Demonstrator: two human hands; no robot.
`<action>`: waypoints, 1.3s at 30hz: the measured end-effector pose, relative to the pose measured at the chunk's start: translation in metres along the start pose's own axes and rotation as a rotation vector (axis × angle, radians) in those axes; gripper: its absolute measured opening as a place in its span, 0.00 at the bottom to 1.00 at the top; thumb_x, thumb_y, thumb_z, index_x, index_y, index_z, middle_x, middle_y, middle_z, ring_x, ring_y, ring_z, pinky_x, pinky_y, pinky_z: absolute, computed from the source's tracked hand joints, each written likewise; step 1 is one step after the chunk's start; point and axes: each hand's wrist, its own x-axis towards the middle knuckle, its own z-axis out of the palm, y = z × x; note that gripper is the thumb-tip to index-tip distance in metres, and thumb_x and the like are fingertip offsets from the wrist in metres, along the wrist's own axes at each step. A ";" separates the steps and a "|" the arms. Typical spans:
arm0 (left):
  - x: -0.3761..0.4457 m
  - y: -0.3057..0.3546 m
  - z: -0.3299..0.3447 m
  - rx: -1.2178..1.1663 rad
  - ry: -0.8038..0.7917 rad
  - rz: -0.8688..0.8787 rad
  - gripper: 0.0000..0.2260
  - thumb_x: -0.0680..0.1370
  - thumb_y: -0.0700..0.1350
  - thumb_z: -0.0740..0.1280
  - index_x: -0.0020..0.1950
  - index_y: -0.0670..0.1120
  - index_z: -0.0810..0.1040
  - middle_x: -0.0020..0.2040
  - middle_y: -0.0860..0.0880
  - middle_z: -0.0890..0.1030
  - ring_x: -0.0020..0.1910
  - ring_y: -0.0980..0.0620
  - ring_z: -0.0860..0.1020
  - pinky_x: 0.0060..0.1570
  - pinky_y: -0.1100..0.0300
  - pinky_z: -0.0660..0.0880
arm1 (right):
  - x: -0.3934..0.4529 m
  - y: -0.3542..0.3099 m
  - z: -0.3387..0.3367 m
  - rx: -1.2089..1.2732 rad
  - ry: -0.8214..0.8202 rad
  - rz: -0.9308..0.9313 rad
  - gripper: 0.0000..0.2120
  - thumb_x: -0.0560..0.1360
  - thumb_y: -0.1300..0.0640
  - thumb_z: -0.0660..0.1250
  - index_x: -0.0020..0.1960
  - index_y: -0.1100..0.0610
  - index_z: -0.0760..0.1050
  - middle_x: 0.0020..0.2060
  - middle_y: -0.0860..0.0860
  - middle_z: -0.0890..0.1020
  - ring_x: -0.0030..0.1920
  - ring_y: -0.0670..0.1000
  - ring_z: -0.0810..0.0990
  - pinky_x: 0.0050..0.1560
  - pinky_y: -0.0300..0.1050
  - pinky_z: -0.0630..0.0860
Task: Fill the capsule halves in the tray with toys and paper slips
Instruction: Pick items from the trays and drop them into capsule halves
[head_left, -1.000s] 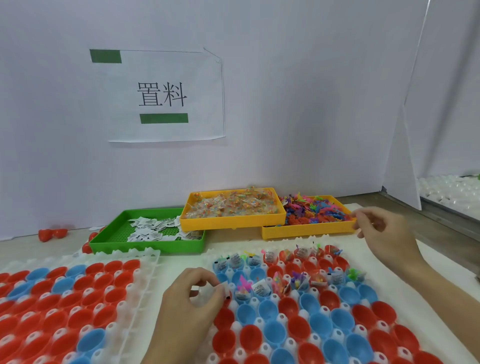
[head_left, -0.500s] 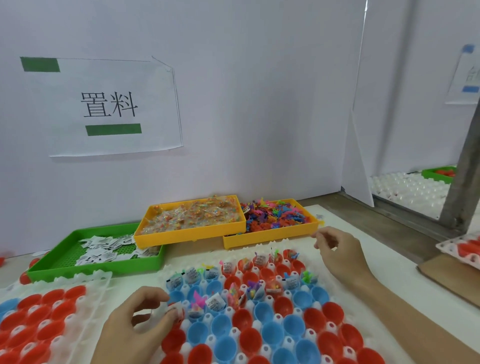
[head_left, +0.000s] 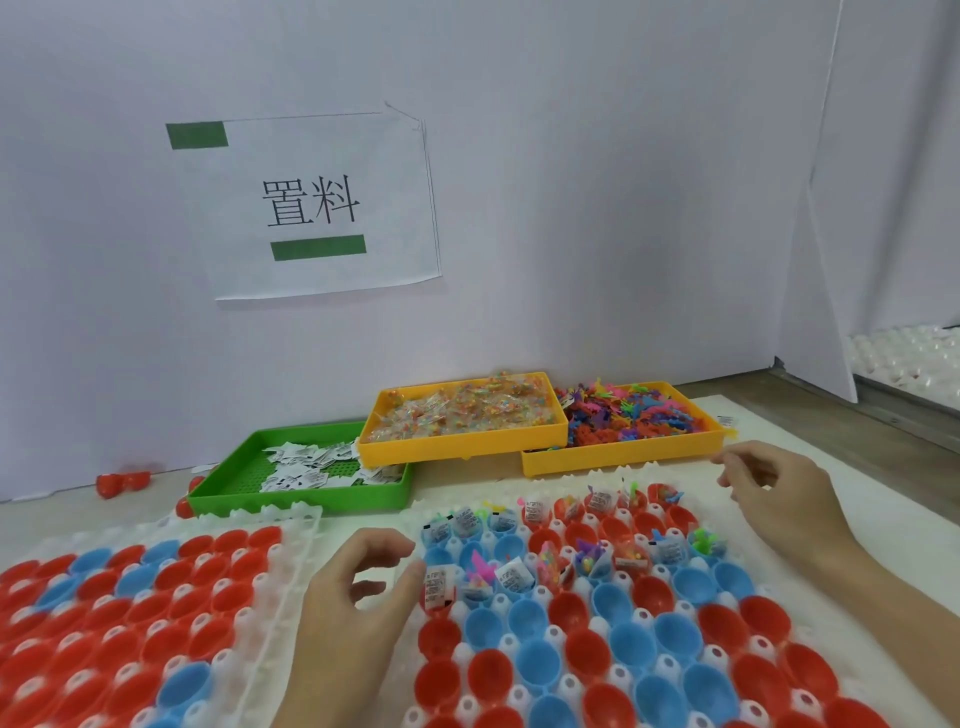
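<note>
A white wall carries a paper sign (head_left: 311, 208); compared with half a second ago the view has swung back left, so the sign sits nearer centre. On the table, a green bin (head_left: 291, 499) holds slips, and two yellow bins (head_left: 462, 447) hold toys. The tray (head_left: 571, 592) of red and blue halves lies in front, its far two rows filled. The left hand (head_left: 358, 597) is at the tray's left edge, fingers curled, thumb touching a slip (head_left: 435, 584) in a half, as before. The right hand (head_left: 774, 499) hovers at the tray's far right corner, fingers loosely curled, holding nothing visible.
</note>
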 end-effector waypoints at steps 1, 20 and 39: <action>0.000 -0.002 0.000 0.011 0.019 0.009 0.12 0.73 0.36 0.74 0.41 0.53 0.81 0.42 0.51 0.82 0.44 0.52 0.80 0.46 0.50 0.76 | 0.000 0.000 0.000 0.007 0.003 0.006 0.08 0.80 0.63 0.65 0.48 0.56 0.82 0.36 0.49 0.83 0.40 0.47 0.80 0.46 0.49 0.77; 0.005 -0.006 0.006 0.039 0.064 0.016 0.09 0.72 0.29 0.72 0.36 0.41 0.81 0.36 0.46 0.82 0.39 0.54 0.78 0.34 0.68 0.72 | -0.004 -0.006 0.002 -0.025 -0.077 0.030 0.09 0.80 0.63 0.65 0.47 0.55 0.83 0.39 0.46 0.82 0.43 0.46 0.80 0.40 0.32 0.71; 0.012 -0.004 0.003 0.124 0.043 0.004 0.12 0.74 0.27 0.67 0.37 0.40 0.82 0.36 0.55 0.83 0.40 0.60 0.79 0.34 0.75 0.74 | 0.059 -0.033 0.045 -0.360 -0.207 -0.069 0.14 0.82 0.59 0.57 0.61 0.53 0.78 0.59 0.50 0.81 0.61 0.53 0.75 0.66 0.54 0.69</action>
